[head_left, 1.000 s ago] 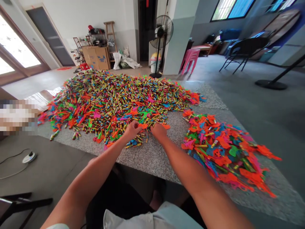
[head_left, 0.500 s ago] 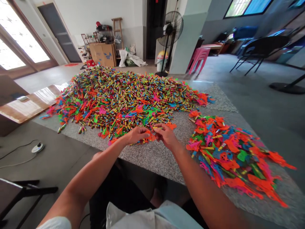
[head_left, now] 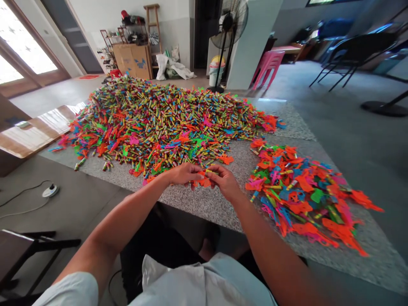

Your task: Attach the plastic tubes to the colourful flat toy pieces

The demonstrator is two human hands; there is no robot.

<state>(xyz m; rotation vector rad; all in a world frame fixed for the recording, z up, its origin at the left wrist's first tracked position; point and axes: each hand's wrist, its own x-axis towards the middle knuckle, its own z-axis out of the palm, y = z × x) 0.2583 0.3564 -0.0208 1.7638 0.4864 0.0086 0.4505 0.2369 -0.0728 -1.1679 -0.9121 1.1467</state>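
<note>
Over the bench point(head_left: 197, 206), just beside the heap point(head_left: 159, 110), the left hand point(head_left: 184, 173) pinched an orange plastic piece point(head_left: 204, 182), the right hand point(head_left: 223, 179) a yellow tube point(head_left: 211, 171); slack fingertips risked dropping either.

White glare at the left panes point(head_left: 27, 49), dimmer, blurred, stretched right edge

At the fingers point(head_left: 220, 171) are a bright orange piece point(head_left: 204, 182) and a slim yellow tube point(head_left: 211, 171). The bench point(head_left: 204, 208) is speckled light and dark grey. At eleven o'clock, the big heap point(head_left: 159, 110) mixes yellow, red, blue and green; at four o'clock, the smaller pile point(head_left: 301, 207) is mostly orange, with blue, pink and green.
</note>
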